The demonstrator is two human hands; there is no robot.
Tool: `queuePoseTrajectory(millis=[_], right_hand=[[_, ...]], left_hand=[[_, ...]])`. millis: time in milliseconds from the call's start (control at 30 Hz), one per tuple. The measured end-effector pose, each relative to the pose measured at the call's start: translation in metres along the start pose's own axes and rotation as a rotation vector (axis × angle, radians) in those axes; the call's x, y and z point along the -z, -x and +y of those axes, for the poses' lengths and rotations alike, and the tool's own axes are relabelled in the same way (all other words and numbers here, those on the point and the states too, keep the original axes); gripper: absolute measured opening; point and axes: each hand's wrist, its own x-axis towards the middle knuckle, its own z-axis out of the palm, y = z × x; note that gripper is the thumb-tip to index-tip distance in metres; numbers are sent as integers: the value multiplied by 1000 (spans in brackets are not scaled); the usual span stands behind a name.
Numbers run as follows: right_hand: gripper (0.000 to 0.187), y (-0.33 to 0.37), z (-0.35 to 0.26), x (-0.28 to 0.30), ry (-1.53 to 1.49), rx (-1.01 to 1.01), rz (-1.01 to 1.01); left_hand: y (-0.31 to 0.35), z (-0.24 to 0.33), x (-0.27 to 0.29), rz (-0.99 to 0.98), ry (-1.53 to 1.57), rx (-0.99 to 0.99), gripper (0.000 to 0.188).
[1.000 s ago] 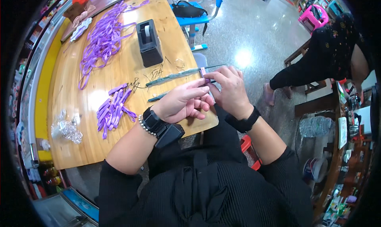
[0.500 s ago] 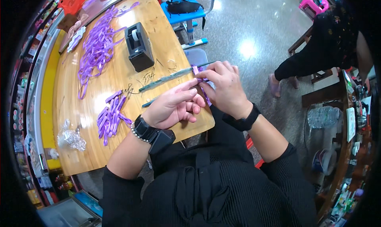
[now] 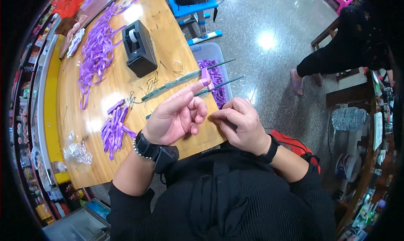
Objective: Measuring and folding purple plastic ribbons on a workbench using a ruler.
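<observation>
Your left hand (image 3: 174, 119) is half open, its index finger stretched to touch the purple ribbon (image 3: 205, 73) around the rods (image 3: 168, 87) just ahead; your right hand (image 3: 243, 125) has fingertips drawn together, whether gripping anything I cannot tell

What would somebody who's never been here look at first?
Probably the big tangle of purple ribbon at the upper left of the wooden table, with a smaller purple bundle nearer the person. Next might come the boxy black tape dispenser, just right of the tangle. Then perhaps the left hand, palm showing, its pointing finger at a small purple strip near the table's right edge.
</observation>
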Motion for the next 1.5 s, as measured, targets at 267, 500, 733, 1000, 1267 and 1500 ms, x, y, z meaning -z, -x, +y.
queuePoseTrajectory(millis=[267, 500, 733, 1000, 1267, 1500], right_hand=[[16, 1, 8, -4, -58, -49, -41], [16, -4, 10, -2, -72, -38, -24], [17, -10, 14, 0, -33, -58, 59], [16, -11, 12, -3, -34, -61, 44], [17, -24, 11, 6, 79, 14, 108], [15, -34, 10, 7, 210, -11, 135]], left_hand=[[-1, 3, 0, -15, -162, 126, 65], [-1, 4, 0, -3, -140, 133, 66], [-3, 3, -3, 22, -121, 121, 64], [-3, 3, -4, 7, -136, 115, 63], [-4, 3, -7, 6, -165, 116, 65], [-3, 3, -4, -2, -233, 112, 66]])
